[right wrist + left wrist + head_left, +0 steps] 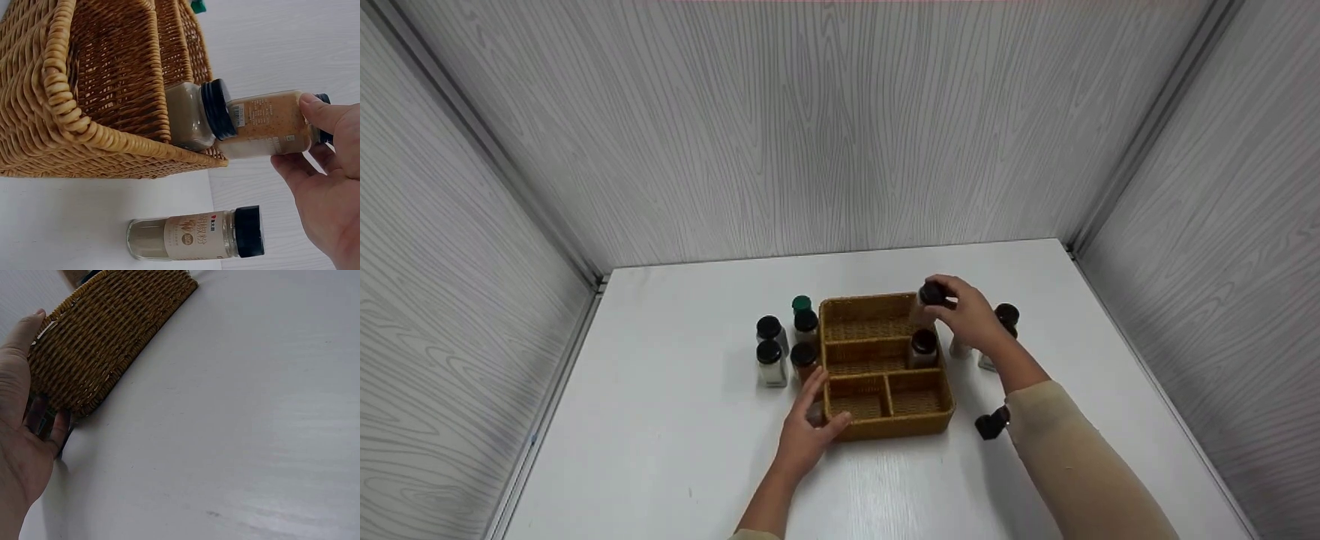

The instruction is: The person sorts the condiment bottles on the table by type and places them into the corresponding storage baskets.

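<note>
The right hand (969, 315) pinches a black-capped jar (264, 124) at the right end of the far compartment in the wicker basket (892, 427). The left hand (805, 435), fingers spread, touches the basket's near left corner.

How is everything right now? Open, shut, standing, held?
Wicker basket: upright, open-topped
Left hand: touching the basket
Speckled spice jar: capped, held by the right hand
Middle-compartment jar: capped, upright
Black-capped jars beside the basket: closed, upright where visible
Green-topped bottle: closed
Small black object: partly covered, unclear
</note>
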{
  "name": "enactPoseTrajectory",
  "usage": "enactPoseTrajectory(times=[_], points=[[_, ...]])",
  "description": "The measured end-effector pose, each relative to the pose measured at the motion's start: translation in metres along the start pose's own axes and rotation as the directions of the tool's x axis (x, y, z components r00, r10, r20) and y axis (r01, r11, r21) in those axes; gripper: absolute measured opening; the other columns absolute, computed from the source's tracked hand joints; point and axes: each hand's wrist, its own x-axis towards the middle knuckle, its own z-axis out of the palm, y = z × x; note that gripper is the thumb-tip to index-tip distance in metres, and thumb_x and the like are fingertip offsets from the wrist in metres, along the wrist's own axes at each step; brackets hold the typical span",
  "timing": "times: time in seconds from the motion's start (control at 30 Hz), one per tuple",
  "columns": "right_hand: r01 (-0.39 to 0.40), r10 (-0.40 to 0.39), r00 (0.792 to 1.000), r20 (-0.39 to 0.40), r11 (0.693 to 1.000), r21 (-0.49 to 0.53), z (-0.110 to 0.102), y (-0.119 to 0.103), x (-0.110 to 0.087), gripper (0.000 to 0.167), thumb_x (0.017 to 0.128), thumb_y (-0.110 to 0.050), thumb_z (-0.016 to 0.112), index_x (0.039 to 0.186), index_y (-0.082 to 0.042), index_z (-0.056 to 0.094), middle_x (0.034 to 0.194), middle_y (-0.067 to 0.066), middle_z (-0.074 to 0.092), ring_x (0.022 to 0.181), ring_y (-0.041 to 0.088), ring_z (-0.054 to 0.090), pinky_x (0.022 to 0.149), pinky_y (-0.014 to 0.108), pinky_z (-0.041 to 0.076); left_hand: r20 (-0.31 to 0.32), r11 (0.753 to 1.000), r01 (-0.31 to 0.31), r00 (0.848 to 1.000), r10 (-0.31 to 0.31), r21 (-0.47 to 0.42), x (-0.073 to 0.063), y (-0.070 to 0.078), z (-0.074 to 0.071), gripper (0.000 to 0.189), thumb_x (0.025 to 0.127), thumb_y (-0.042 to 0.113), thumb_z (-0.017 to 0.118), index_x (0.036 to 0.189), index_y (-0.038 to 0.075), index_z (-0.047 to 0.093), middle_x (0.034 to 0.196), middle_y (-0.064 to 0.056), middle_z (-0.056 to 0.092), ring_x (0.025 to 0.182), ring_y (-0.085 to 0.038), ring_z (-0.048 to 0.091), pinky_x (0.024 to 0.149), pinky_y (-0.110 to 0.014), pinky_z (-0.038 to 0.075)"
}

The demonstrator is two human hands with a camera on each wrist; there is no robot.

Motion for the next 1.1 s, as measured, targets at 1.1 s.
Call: enactPoseTrajectory(times=[1.1], points=[[0.045, 0.016, 0.972, 0.236, 0.967, -0.253, 0.008, 0.011, 0.024, 0.055, 0.108, -0.025, 0.07, 0.159, -0.013, 0.054, 0.156, 0.02, 0.061, 0.143, 0.041, 0.06, 0.115, 0.058, 0.052, 0.0, 1.0, 0.006, 1.0, -0.006, 0.005, -0.001, -0.001, -0.004, 0.083, 0.098, 0.032, 0.083, 0.169, 0.026, 0.041, 0.181, 0.005, 0.028, 0.168, -0.039, 0.024, 0.127, -0.07, 0.035]])
